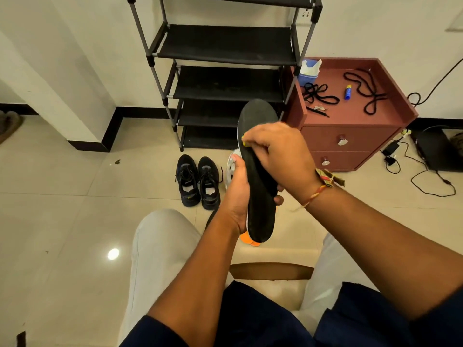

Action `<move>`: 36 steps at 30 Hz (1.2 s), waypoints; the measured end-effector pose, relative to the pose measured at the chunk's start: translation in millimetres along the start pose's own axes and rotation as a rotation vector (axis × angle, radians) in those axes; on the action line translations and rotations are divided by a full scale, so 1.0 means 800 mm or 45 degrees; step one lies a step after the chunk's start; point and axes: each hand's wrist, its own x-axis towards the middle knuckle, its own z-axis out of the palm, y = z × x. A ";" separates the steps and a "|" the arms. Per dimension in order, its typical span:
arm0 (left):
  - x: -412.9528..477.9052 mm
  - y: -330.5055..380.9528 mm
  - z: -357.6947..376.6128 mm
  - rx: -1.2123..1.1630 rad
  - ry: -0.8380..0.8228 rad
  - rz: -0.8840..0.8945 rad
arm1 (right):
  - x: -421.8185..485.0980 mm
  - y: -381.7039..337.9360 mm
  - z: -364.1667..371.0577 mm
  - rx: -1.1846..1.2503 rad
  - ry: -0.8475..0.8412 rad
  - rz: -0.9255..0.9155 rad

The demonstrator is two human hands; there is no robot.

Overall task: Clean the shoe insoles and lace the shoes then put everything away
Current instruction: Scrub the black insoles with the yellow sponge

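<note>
Item: long black foam insole point(258, 171), centre frame, upright. Left hand point(238, 194) fingers curl round its lower half, steadying it; right hand point(275, 151) fingers pinch something small and yellow against its edge, apparently for cleaning.

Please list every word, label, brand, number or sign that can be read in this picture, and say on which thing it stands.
No text can be read in this picture.
Small blue bottle with yellow cap on the red cabinet: any label is too small to read.
Black shoes on the floor: pale patches inside, with no print that can be read.
Black insole held in the hands: no print shows.
Blue tissue pack: no lettering can be made out.
</note>
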 end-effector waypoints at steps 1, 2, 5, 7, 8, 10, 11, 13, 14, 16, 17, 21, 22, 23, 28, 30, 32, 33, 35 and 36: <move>0.000 0.002 -0.005 -0.018 0.039 0.013 | -0.012 -0.011 -0.002 0.039 -0.035 -0.016; 0.000 0.005 -0.009 -0.052 0.077 0.015 | -0.027 -0.022 -0.002 0.085 -0.062 -0.020; -0.002 0.012 -0.017 -0.017 0.142 0.045 | -0.068 -0.041 0.000 0.176 -0.094 0.013; -0.003 0.012 -0.014 -0.003 0.159 0.057 | -0.070 -0.033 0.002 0.150 -0.062 0.010; -0.004 0.011 -0.009 -0.012 0.145 0.049 | -0.064 -0.026 0.002 0.116 -0.025 -0.002; -0.003 0.009 -0.003 -0.039 0.078 0.027 | -0.047 -0.011 0.000 0.046 0.038 0.008; -0.003 0.009 -0.001 -0.062 0.044 0.022 | -0.038 -0.003 -0.002 0.013 0.066 0.028; -0.003 0.011 0.001 -0.115 -0.034 -0.004 | -0.018 0.018 -0.008 -0.021 0.124 0.109; -0.003 0.012 0.000 -0.133 -0.061 -0.020 | -0.010 0.025 -0.013 -0.001 0.149 0.161; -0.003 0.013 -0.001 -0.158 -0.084 -0.040 | -0.007 0.031 -0.022 0.075 0.173 0.211; -0.002 0.013 -0.002 -0.156 -0.067 -0.033 | -0.011 0.028 -0.025 0.109 0.156 0.214; 0.002 0.013 -0.007 -0.053 0.060 0.053 | -0.056 0.010 -0.026 0.144 0.020 0.169; 0.001 0.014 -0.006 -0.020 0.110 0.073 | -0.067 0.008 -0.025 0.143 -0.030 0.133; -0.001 0.013 -0.003 0.008 0.138 0.092 | -0.076 0.007 -0.022 0.129 -0.096 0.077; -0.003 0.011 -0.005 0.075 0.160 0.067 | -0.096 0.004 -0.008 0.046 -0.240 -0.037; -0.003 0.011 -0.007 0.050 0.166 0.026 | -0.086 0.006 -0.012 0.029 -0.192 -0.076; -0.004 0.010 -0.005 0.083 0.134 0.039 | -0.068 0.008 -0.017 -0.018 -0.083 -0.103; -0.004 0.009 -0.002 0.113 0.100 0.036 | -0.057 0.011 -0.019 -0.054 -0.018 -0.103; -0.005 0.005 0.001 0.187 0.032 0.013 | -0.032 0.023 -0.022 -0.081 0.090 -0.037; -0.006 0.003 0.001 0.217 0.003 0.007 | -0.017 0.033 -0.025 -0.071 0.133 0.015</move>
